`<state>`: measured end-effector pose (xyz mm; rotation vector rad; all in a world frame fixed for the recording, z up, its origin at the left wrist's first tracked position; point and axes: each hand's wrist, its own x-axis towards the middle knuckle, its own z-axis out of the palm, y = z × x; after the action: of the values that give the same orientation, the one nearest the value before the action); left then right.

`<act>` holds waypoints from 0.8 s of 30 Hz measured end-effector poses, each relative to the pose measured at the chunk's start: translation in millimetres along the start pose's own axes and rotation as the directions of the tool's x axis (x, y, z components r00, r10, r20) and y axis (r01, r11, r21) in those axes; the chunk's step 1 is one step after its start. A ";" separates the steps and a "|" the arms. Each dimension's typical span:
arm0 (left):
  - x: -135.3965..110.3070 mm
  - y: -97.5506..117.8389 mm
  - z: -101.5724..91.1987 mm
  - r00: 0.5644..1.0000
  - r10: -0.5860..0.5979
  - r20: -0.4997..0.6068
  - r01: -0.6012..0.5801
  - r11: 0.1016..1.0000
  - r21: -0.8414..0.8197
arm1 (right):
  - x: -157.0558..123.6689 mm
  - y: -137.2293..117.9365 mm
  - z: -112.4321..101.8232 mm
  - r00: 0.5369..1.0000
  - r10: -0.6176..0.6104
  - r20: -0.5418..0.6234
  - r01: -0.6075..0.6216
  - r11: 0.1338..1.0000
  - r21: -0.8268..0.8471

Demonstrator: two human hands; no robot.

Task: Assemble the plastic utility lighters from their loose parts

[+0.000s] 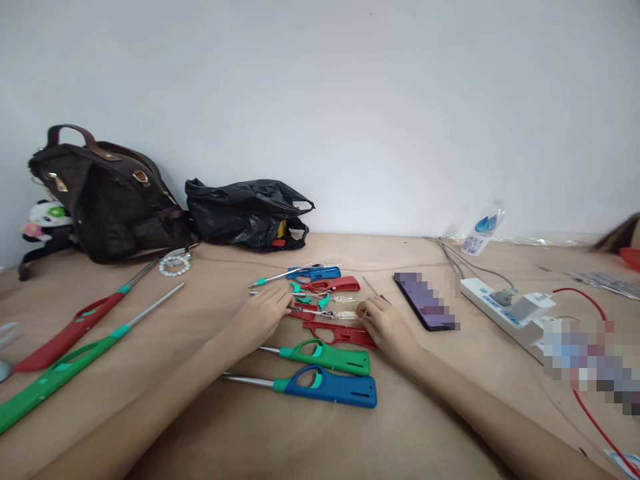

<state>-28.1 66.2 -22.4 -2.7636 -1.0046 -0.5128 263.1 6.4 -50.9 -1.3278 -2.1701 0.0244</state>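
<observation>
Both my hands rest on a brown table among taken-apart gas lighters. My left hand (265, 313) lies with fingers curled, its tips at a small teal part and a clear inner tube (325, 312). My right hand (387, 327) is closed in a pinch at the other end of that tube, just above a red half shell (340, 333). A whole green lighter (325, 357) and a whole blue lighter (325, 387) lie in front of my hands. Behind them lie a blue shell (315, 273) and a red shell (333, 285).
A long red lighter (75, 327) and a long green lighter (65, 370) lie at the left. A brown handbag (110, 200) and a black plastic bag (245, 213) stand by the wall. A phone (425, 300), a white power strip (505, 307) and a red cable (595, 413) are at the right.
</observation>
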 end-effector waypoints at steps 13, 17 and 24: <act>0.7 23.0 -18.8 0.979 -0.188 0.073 0.201 0.888 -0.413 | -2.6 -7.7 -30.4 0.980 -0.030 -0.198 0.052 0.993 0.105; 1.4 27.5 -21.8 0.970 -0.202 0.137 0.243 0.847 -0.472 | -1.5 -9.8 -30.9 0.984 -0.051 -0.173 0.079 0.984 0.158; 3.6 30.5 -24.1 0.966 -0.200 0.165 0.257 0.818 -0.515 | -2.1 -10.4 -27.2 0.989 -0.040 -0.141 0.072 0.971 0.227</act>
<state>-12.2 38.9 0.4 -3.1915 -1.4205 -0.7994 268.8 -8.1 -26.2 -1.1036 -2.0202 0.1559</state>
